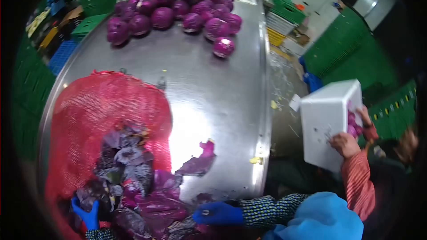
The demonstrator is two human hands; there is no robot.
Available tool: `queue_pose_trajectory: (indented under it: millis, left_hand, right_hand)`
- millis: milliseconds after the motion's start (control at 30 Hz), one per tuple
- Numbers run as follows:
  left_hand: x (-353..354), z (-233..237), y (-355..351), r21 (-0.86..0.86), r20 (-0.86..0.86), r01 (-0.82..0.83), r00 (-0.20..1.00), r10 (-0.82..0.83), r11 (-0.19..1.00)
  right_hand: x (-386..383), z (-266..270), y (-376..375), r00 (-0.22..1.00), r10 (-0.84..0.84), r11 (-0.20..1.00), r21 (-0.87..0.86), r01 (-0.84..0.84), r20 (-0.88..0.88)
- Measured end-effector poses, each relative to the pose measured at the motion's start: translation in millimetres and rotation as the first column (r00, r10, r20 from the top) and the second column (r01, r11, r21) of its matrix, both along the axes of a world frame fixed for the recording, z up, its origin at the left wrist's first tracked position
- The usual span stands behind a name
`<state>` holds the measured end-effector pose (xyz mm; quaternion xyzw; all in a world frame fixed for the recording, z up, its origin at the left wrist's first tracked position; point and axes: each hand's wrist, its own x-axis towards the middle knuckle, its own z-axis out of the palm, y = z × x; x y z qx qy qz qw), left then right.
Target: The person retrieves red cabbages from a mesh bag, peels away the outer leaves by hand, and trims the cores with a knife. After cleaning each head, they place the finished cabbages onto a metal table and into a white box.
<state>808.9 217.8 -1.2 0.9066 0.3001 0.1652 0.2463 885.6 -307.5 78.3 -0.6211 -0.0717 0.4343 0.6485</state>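
My left hand (90,218) spreads its fingers against the purple leaves (162,202) heaped at the red mesh bag (102,102) on the bench (218,93); whether my right hand (220,213) pinches any, I cannot tell.

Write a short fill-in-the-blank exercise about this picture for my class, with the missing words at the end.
1. The mesh bag lying on the metal table is coloured ____.
2. The wearer's left hand and right hand are both in ____ gloves.
3. The box held in the co-worker's hands is coloured ____.
4. The whole red cabbages are heaped toward the ____ end of the table, away from the gloved hands.

Missing words: red; blue; white; far.
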Motion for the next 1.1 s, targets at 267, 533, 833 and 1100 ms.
queue_pose_trajectory:
  millis: [267,533,833,1100]
  left_hand:
    - [0.7,-24.8,-11.4,-0.488,0.272,0.071,0.959,0.074,0.870]
    - [-43.3,40.7,-107.0,-0.616,0.680,0.781,0.595,0.429,-0.105]
    - [-187.7,122.6,-339.7,-0.782,0.505,0.616,0.717,0.480,-0.097]
    - [-247.9,116.2,-394.8,-0.913,0.058,0.005,0.992,0.117,0.409]
  right_hand:
    - [-19.3,20.2,-0.6,0.988,0.095,0.993,0.084,-0.085,-0.119]
    - [-38.7,35.8,-4.9,0.995,0.090,0.991,0.093,-0.094,0.040]
    - [-78.0,76.7,41.9,0.829,0.496,0.853,0.323,-0.410,-0.257]
    - [-153.6,6.4,-24.3,0.960,0.255,0.966,-0.012,-0.258,-0.116]
